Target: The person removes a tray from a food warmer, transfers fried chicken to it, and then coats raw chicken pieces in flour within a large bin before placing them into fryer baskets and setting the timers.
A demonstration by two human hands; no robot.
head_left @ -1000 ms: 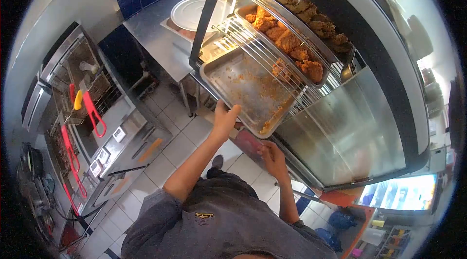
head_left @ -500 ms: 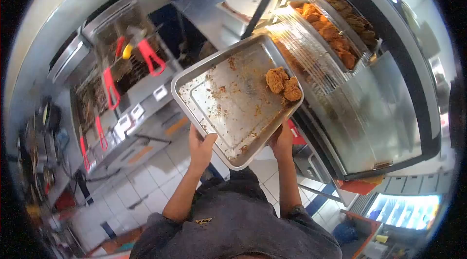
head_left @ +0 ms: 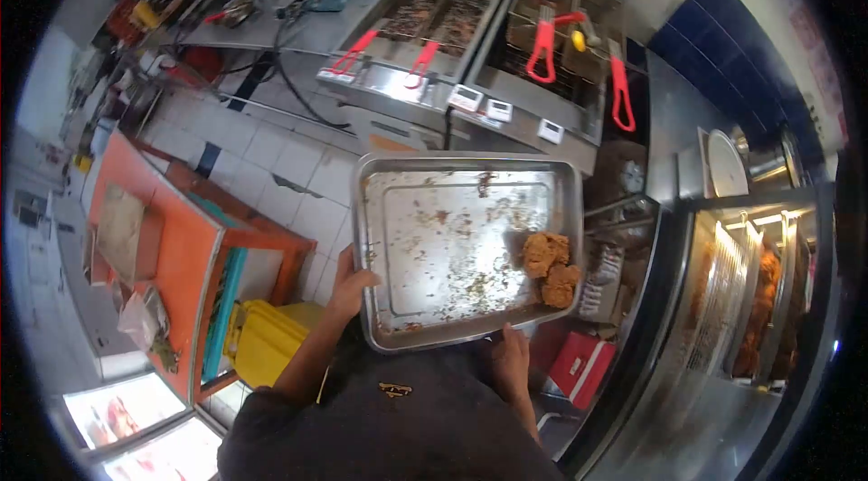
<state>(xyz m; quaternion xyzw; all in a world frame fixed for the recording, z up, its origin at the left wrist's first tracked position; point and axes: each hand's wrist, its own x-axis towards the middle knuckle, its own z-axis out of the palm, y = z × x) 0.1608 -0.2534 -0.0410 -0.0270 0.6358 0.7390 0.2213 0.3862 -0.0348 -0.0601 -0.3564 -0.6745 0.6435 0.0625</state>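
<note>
A shallow metal tray [head_left: 452,237] is held level in front of my body. Brown crumbs are scattered over its bottom, and pieces of fried chicken [head_left: 546,252] lie together at its right side. My left hand [head_left: 351,287] grips the tray's left edge, thumb over the rim and fingers partly hidden beneath. At the lower right edge, my right hand [head_left: 511,356] holds the tray from below, most of its fingers hidden.
Fryers [head_left: 551,38] with red-handled baskets stand ahead. On the right is a lit display cabinet [head_left: 723,391] with fried food on racks. An orange counter [head_left: 172,237] and yellow bin [head_left: 267,341] are at left, a red box [head_left: 579,369] at lower right.
The view has turned left, so the fryers now lie ahead and the cabinet at far right. The tray, still in both hands, has come away from the cabinet and sits squarer in view.
</note>
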